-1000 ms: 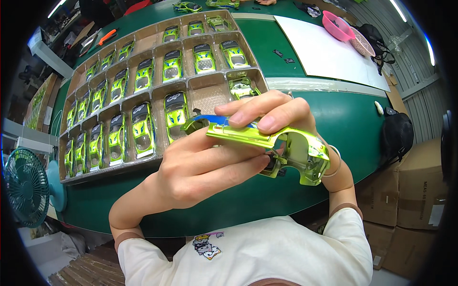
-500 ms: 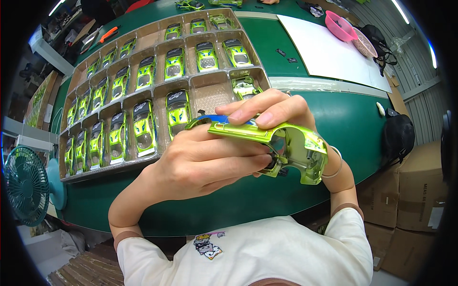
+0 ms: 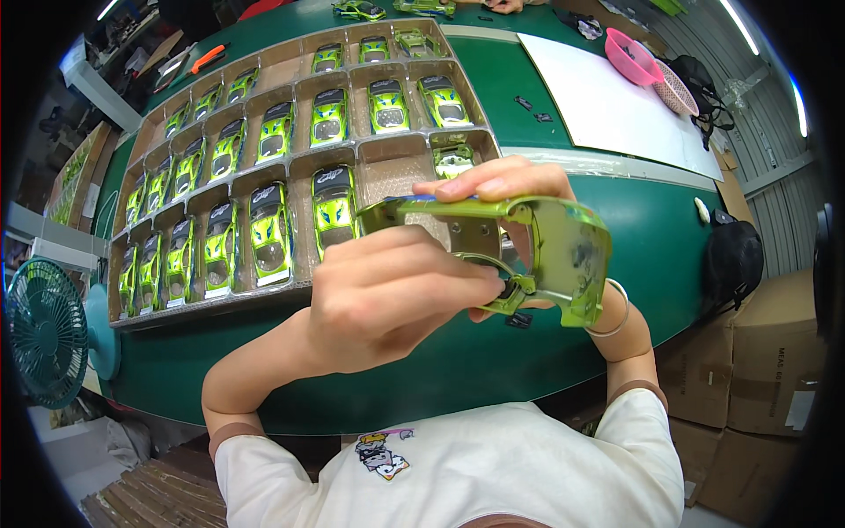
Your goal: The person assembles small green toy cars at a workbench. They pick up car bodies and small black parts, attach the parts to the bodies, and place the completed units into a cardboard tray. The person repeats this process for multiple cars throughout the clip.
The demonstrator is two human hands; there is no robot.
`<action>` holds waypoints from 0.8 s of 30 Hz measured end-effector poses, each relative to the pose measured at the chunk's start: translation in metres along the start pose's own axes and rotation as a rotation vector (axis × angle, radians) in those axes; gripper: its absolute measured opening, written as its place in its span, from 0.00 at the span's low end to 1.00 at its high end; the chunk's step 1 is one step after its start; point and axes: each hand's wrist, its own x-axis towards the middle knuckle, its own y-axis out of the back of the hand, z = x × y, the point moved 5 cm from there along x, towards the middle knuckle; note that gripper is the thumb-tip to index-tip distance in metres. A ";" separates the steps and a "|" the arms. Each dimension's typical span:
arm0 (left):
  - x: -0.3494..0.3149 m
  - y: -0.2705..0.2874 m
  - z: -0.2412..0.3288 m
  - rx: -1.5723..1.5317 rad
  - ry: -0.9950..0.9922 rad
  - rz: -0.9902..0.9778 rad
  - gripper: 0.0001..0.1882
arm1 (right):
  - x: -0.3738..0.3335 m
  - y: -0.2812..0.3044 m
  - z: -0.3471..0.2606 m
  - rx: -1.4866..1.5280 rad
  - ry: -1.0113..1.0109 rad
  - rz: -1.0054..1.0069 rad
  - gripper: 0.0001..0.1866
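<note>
Held above the table before me is a green toy car body shell [image 3: 568, 251], tilted so that its hollow inside faces me. My right hand [image 3: 515, 180] grips it from behind, fingers over the upper edge and the rest hidden by the shell. My left hand [image 3: 396, 295] is closed in a pinch at the shell's lower side. A small dark part [image 3: 509, 289] shows at its fingertips; whether it is fixed to the shell is unclear. Just below, a small black piece [image 3: 518, 321] shows against the green table.
A compartmented tray [image 3: 387, 176] with several green toy car bodies [image 3: 329, 116] fills the table's left. Beyond lie a white board [image 3: 607, 97], a pink basket [image 3: 629, 55] and small black pieces [image 3: 543, 117]. A fan [image 3: 48, 330] stands left; cartons [image 3: 775, 352] are stacked right. Another person's hand [image 3: 506, 5] shows at the far edge.
The shell has been turned so that more of its inside faces me. My left fingers have drawn back slightly from inside it, and my right fingers have shifted along its upper edge.
</note>
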 end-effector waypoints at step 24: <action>0.010 0.000 -0.015 -0.412 0.329 -0.079 0.30 | 0.008 0.026 -0.016 -0.228 0.047 0.013 0.13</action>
